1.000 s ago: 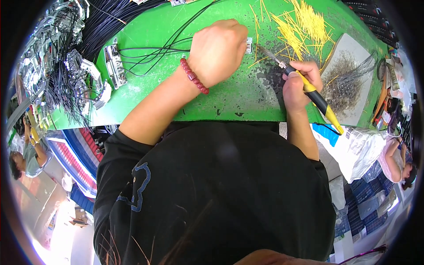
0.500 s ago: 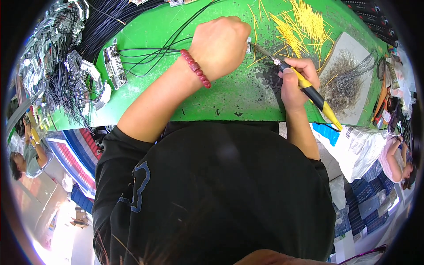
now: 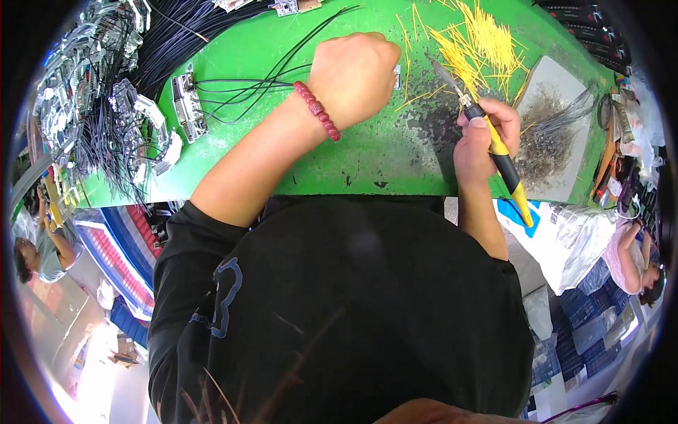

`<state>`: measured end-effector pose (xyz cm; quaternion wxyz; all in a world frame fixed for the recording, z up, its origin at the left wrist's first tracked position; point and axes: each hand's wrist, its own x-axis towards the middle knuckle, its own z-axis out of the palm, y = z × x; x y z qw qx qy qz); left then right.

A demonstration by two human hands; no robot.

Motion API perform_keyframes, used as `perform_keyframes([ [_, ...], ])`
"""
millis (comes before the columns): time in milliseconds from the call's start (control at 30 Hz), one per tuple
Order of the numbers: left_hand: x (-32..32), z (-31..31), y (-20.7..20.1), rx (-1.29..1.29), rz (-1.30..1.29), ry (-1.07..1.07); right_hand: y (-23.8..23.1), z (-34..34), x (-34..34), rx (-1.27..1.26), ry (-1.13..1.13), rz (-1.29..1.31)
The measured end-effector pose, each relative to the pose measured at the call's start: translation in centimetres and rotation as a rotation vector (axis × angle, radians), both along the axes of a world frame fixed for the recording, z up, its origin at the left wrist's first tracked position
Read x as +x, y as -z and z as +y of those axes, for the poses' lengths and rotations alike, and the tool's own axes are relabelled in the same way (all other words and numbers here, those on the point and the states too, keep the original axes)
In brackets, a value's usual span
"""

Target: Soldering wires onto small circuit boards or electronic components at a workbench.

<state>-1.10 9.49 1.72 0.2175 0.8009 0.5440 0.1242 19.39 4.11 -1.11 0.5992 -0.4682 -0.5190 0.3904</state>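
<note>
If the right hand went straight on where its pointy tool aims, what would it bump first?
With its soldering iron leading, the right hand would probably meet a loose thin yellow stick first, though depth is unclear and it might pass above.

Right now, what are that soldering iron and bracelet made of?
The soldering iron has a smooth yellow-and-black handle, probably plastic, and a silvery shaft, likely metal. The beaded bracelet has shiny dark-red beads, maybe wood, stone or plastic.
</note>
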Motion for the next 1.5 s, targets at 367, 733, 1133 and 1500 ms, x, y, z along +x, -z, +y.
perform_keyframes([
  [367,-1.6,-3.2,-0.5,0.317,-0.277,0.018,-0.8,-2.1,-0.1,-0.041,-0.025,-0.152],
  [733,-5.7,1.5,0.9,0.233,0.142,-0.271,-1.9,-1.1,-2.4,-0.013,-0.266,-0.146],
  [1133,-7.3,-0.1,0.5,0.068,-0.480,-0.299,-2.5,-0.1,-2.5,-0.078,-0.208,-0.090],
  [1500,-5.6,2.0,2.0,0.132,0.101,-0.373,-2.4,0.4,-3.9,-0.034,-0.306,-0.132],
])
